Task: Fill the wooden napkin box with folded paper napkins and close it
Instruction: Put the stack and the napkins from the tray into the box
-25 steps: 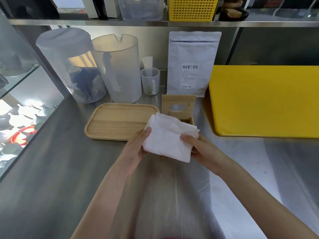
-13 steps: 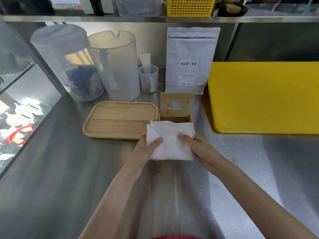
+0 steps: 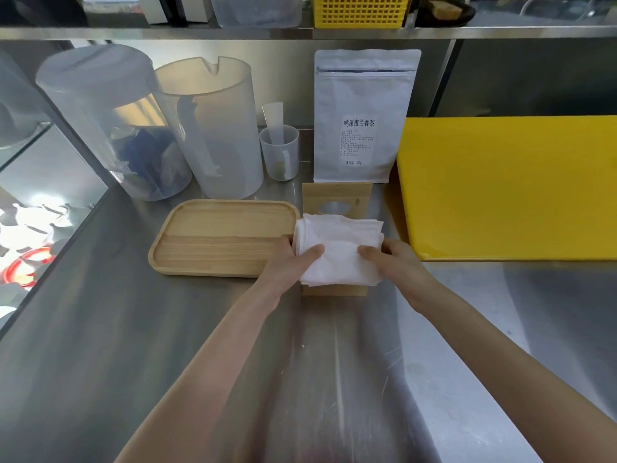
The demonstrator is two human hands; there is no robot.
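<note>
Your left hand (image 3: 287, 262) and right hand (image 3: 397, 262) grip the folded napkins (image 3: 337, 252), fingers pinching each side, over the open wooden napkin box (image 3: 335, 290); next, I judge, press them down squarely.

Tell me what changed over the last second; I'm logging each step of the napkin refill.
Both hands, left hand and right hand, carried the folded napkins forward and down from mid-air onto the open wooden napkin box, flattening the stack; they now cover its opening. Neither hand let go. The lid stays up, and the wooden tray has not moved.
</note>
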